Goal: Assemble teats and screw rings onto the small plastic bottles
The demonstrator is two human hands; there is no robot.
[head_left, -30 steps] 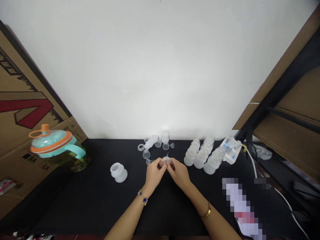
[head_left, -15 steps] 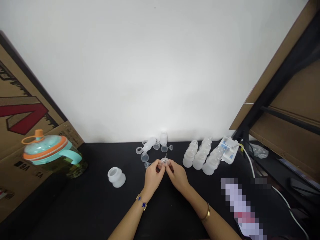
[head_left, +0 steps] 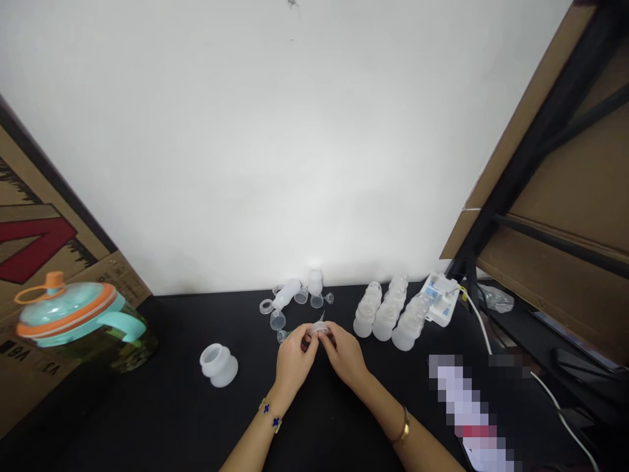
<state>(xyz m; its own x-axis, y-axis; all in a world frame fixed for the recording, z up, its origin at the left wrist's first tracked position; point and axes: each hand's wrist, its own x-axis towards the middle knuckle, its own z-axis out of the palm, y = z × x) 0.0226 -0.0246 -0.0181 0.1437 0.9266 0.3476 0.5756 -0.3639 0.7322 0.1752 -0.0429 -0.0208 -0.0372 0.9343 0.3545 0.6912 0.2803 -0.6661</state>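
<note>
In front of me, my left hand (head_left: 293,357) and my right hand (head_left: 344,354) hold a small whitish ring with a clear pointed tip (head_left: 320,326) between their fingertips, from both sides. It looks like a bottle collar with a teat. Left of my hands a wide-mouthed white bottle (head_left: 219,365) stands open-topped on the black table. Just behind my hands lie loose parts: a ring (head_left: 266,306), a clear cup-shaped cap (head_left: 278,320), a small white bottle on its side (head_left: 286,295) and a small clear funnel-shaped piece (head_left: 329,298). My fingers partly hide the held piece.
Several translucent tiered bottles (head_left: 386,321) stand at the right, beside a white power strip (head_left: 442,298) with a cable. A pixelated phone-like object (head_left: 472,413) lies nearer. At the left is a turquoise-and-orange lidded jug (head_left: 73,314). Cardboard (head_left: 118,275) flanks the table.
The whole view has shifted slightly, so the table things sit a little lower and more to the left. Both hands still hold the ring piece, its pointed tip now showing more clearly.
</note>
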